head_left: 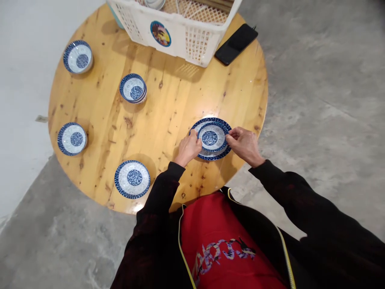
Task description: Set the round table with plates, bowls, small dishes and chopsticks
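Note:
A small blue-and-white plate [209,138] sits over a larger plate [212,156] with a dark blue patterned rim, at the right side of the round wooden table. My left hand [189,148] has its fingers closed at the small plate's left edge. On the opposite side, my right hand [243,143] pinches the same plate's rim between thumb and fingers. Whether the small plate rests on the larger one or is held just above it, I cannot tell.
Left of my hands are another plate [132,178], a stack of bowls [133,87], a bowl [72,139] and a further bowl [78,57]. A white plastic basket [177,36] stands at the back of the table [168,104], with a black phone [236,44] beside it.

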The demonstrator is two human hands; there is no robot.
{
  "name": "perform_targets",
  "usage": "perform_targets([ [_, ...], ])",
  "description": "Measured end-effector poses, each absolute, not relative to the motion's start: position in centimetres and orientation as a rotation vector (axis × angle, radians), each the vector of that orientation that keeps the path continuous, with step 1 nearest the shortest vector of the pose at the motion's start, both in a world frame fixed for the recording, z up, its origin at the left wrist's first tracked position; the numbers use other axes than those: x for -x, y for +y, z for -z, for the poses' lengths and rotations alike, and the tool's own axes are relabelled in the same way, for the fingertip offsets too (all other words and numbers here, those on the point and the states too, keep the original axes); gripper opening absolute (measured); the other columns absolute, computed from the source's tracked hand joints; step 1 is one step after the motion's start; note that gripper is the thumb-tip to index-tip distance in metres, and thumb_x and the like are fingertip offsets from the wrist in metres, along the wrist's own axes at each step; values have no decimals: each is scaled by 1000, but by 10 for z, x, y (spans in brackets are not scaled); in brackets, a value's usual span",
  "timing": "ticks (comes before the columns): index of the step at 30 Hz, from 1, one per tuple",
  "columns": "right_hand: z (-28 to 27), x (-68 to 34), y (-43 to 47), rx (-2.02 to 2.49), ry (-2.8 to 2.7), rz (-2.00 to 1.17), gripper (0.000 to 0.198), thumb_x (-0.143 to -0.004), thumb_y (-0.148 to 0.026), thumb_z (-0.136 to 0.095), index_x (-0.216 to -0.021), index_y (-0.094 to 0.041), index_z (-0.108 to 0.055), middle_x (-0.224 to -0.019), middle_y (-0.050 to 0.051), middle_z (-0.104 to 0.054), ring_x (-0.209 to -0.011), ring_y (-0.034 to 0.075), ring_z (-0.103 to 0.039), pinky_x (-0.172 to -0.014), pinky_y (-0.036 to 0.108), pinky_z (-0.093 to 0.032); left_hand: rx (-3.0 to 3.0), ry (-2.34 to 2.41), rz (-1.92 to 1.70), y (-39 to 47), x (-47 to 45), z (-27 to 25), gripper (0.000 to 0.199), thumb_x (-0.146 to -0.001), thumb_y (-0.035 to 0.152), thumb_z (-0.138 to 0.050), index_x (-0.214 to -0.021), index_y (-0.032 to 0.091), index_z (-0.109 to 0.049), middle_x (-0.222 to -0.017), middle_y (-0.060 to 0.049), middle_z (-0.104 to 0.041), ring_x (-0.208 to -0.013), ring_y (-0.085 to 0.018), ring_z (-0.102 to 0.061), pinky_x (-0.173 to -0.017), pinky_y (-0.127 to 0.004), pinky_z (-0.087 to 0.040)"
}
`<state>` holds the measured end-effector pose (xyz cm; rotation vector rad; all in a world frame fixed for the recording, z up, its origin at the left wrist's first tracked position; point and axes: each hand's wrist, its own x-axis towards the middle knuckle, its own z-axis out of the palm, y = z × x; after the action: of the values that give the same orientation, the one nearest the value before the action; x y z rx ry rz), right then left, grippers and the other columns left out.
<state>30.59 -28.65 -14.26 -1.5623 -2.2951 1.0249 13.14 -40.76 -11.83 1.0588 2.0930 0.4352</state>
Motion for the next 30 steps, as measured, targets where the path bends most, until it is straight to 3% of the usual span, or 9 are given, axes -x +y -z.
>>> perform_targets([
  [8, 139, -306, -290, 1615, -2312, -1048, 4, -77, -28, -60, -76, -24, -59, -72, 5, -72, -71, 24, -71, -70, 34, -55, -1071, 2071, -419, -407, -130, 119, 25, -99, 24, -51, -123, 22, -56, -98, -9, -79, -97, -28, -76, -90, -38, -54],
  [12, 125, -306, -288, 1641, -2363, -956, 13, -79, -38, -63, -77, -26, -58, -76, 7, -74, -77, 29, -73, -74, 38, -56, -1135, 2106, -318, -411, -124, 110, 27, -103, 34, -52, -125, 20, -56, -100, -11, -79, -103, -30, -75, -92, -38, -52],
  [15, 110, -301, -280, 1584, -2396, -803, 17, -81, -42, -60, -80, -26, -61, -83, 13, -77, -85, 33, -75, -79, 43, -55, -1144, 2241, -254, -417, -100, 104, 31, -105, 41, -49, -127, 20, -57, -102, -12, -78, -106, -30, -74, -94, -38, -51],
  [18, 94, -283, -265, 1401, -2427, -766, 16, -83, -41, -56, -79, -27, -64, -82, 12, -77, -83, 34, -75, -77, 44, -54, -1043, 2446, -248, -421, -48, 104, 28, -105, 37, -48, -126, 21, -59, -105, -12, -79, -110, -29, -73, -96, -37, -51],
  [24, 69, -177, -248, 1097, -2524, -1142, 15, -83, -28, -60, -75, -23, -71, -72, 8, -75, -70, 27, -74, -66, 37, -55, -584, 2822, -482, -431, 87, 106, 24, -103, 35, -50, -118, 20, -63, -117, -18, -75, -117, -32, -71, -98, -41, -52],
  [30, 88, -44, -259, 1044, -2490, -1436, 12, -81, -16, -62, -71, -19, -67, -72, 7, -74, -62, 22, -73, -57, 29, -54, -541, 2818, -609, -425, 147, 118, 25, -102, 40, -52, -108, 21, -67, -112, -17, -76, -117, -32, -70, -100, -44, -52],
])
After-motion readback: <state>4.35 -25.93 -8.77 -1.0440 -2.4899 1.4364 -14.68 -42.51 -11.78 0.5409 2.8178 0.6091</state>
